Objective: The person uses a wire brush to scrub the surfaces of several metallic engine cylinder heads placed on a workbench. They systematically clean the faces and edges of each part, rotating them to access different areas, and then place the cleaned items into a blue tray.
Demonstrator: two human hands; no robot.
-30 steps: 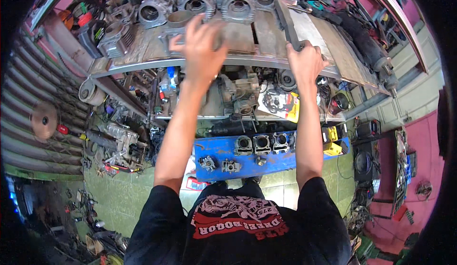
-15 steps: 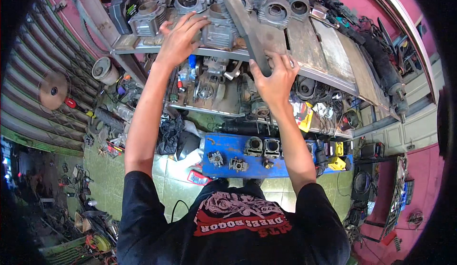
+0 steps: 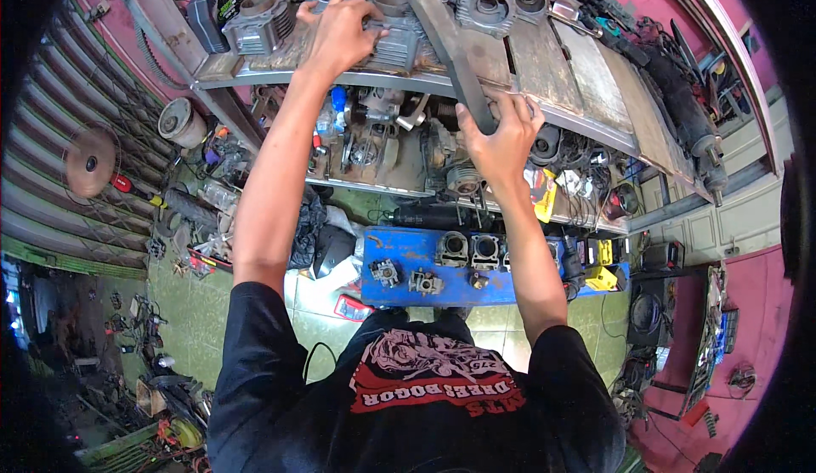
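Note:
On the workbench's back part, my left hand (image 3: 342,38) hovers at the left side of a finned metal engine cylinder (image 3: 397,50). Its fingers are bent and apart, and I see nothing held in them; whether a fingertip touches the cylinder I cannot tell. My right hand (image 3: 503,133) is closed on the near end of a long dark flat bar (image 3: 459,63), thumb on the left side and fingers on the right. The bar slants away to the left over the bench edge, its far end next to the cylinder.
Another cylinder (image 3: 262,27) stands at the left, beside a dark bottle (image 3: 211,16). Several engine casings (image 3: 486,7) line the back. Below, parts fill a lower shelf (image 3: 374,174). A low blue table (image 3: 399,252) holds cylinders and carburettors. A fan (image 3: 92,164) stands left.
My left hand has shifted right, closer to the cylinder, and its fingers are more bent. My right hand and the bar have moved slightly right in the picture; the whole view has also shifted a little.

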